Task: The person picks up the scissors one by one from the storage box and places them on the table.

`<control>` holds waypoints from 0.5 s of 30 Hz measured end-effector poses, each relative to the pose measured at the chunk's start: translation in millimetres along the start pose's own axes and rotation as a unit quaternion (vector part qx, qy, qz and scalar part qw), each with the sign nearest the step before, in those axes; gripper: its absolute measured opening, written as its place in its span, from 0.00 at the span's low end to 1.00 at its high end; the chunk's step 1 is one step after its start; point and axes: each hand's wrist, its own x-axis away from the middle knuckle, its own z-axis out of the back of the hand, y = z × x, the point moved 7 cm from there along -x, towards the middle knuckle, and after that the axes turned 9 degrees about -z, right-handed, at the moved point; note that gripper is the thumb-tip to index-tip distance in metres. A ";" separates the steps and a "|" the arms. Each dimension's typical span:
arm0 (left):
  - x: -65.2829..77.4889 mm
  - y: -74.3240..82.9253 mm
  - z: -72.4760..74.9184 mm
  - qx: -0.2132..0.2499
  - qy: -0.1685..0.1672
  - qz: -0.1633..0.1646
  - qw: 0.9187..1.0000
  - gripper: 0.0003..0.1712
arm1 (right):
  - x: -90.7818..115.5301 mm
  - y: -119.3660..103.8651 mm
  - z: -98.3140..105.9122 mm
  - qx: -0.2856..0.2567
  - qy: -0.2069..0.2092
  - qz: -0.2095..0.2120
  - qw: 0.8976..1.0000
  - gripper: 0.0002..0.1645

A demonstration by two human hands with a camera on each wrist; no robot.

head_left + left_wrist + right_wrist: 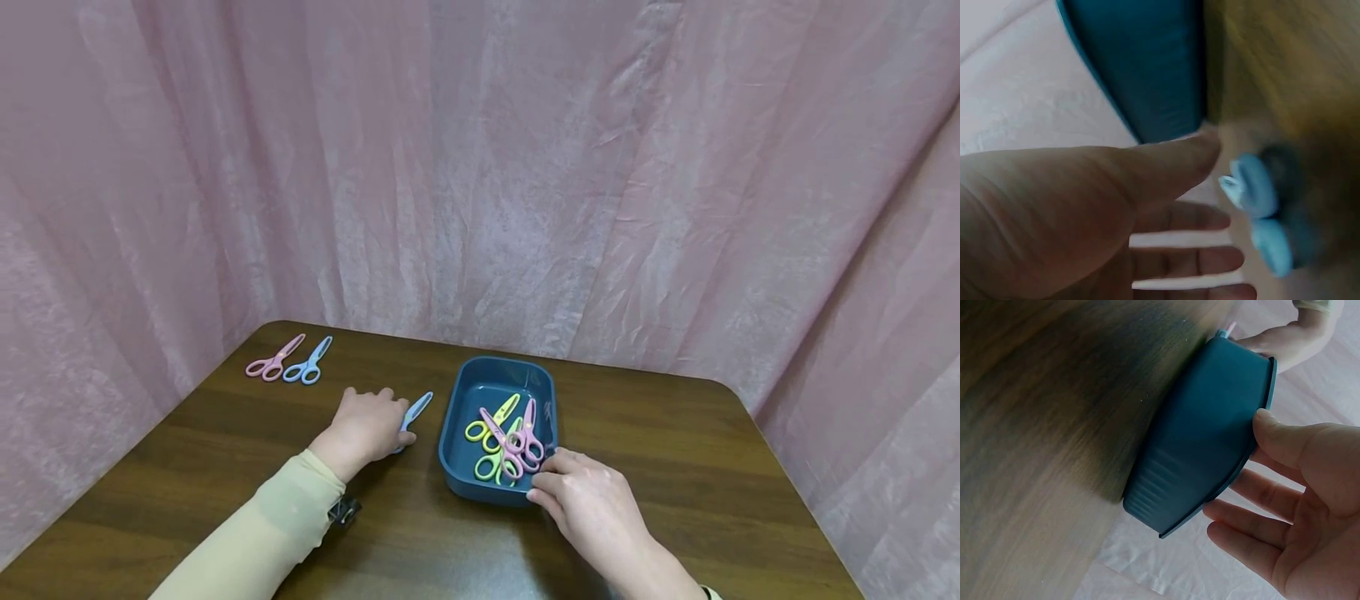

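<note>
My left hand [367, 429] is over a pair of blue scissors [417, 410], partly covering it. In the left wrist view the fingers [1188, 262] are extended, and the blue scissors' handle loops [1257, 190] show just beyond the fingertips, on the table. My right hand [588, 496] pinches the rim of a dark blue plastic box [447, 450] at its near right corner; the thumb [1275, 431] lies on the outer side. Inside the box lie yellow scissors [507, 408], green scissors [487, 467] and two pink pairs [529, 429], overlapping.
At the far left of the brown wooden table [660, 450], pink scissors [275, 360] lie beside another blue pair [309, 364]. Pink curtains [517, 183] hang behind the table and along both sides. A small black device [345, 510] sits at my left wrist.
</note>
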 end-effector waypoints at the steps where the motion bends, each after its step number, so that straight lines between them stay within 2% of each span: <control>1: 1.8 4.2 2.6 -0.007 0.002 -0.010 1.000 0.29 | 0.3 0.3 -0.7 0.000 -0.003 -0.003 1.000 0.05; 4: 9.5 17.2 9.0 -0.014 0.007 -0.051 0.999 0.26 | 2.0 0.5 -2.1 -0.001 -0.007 -0.004 1.000 0.04; 8: 22.7 25.9 13.5 0.010 0.007 -0.097 0.995 0.25 | 4.0 0.0 -1.5 -0.002 0.001 0.003 1.000 0.04; 15: 36.8 18.9 9.6 0.052 0.004 -0.110 0.993 0.33 | 1.3 0.2 -0.8 -0.001 0.007 0.006 1.000 0.05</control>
